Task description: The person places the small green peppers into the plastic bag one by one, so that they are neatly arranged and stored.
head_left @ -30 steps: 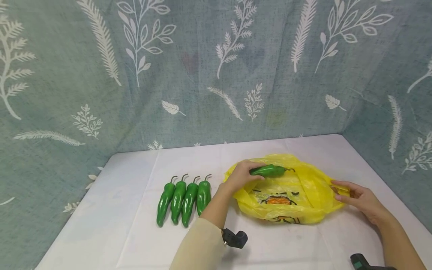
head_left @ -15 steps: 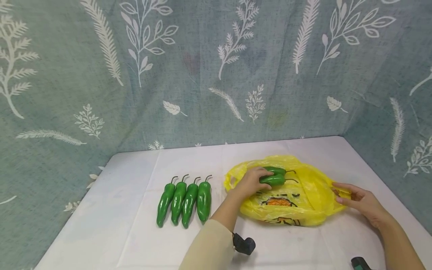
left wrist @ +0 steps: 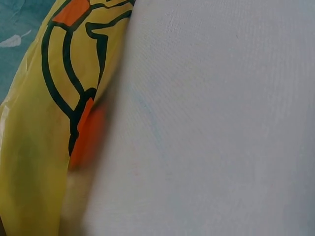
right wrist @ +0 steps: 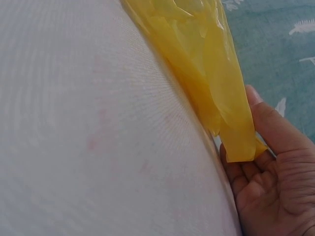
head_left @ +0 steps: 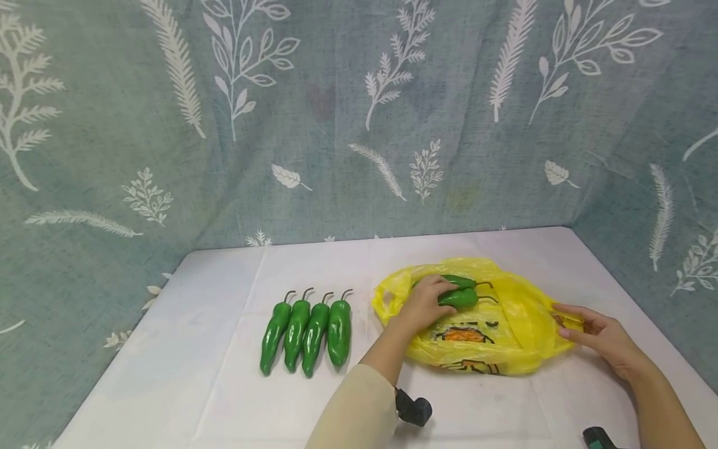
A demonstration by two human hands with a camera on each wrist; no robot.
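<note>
A yellow plastic bag with a printed cartoon face lies spread on the table. On it rest two green chili peppers side by side, a farther chili pepper and a nearer chili pepper, their stems to the right. My left hand holds the nearer one, fingers over its far side and thumb on its near side. Its left end is hidden under the hand. My right hand pinches the bag's right end; in the right wrist view the bag's yellow edge lies between thumb and fingers. The left wrist view shows no hand.
Several more green chili peppers lie in a neat row to the left, stems pointing away. A white cloth covers the table. Behind and beside it hangs a grey-green leaf-print curtain. Small black wrist cameras sit on both wrists.
My left hand has moved right and slightly nearer. One chili pepper showed beside it at first; now two show side by side. My right hand keeps its place at the bag.
</note>
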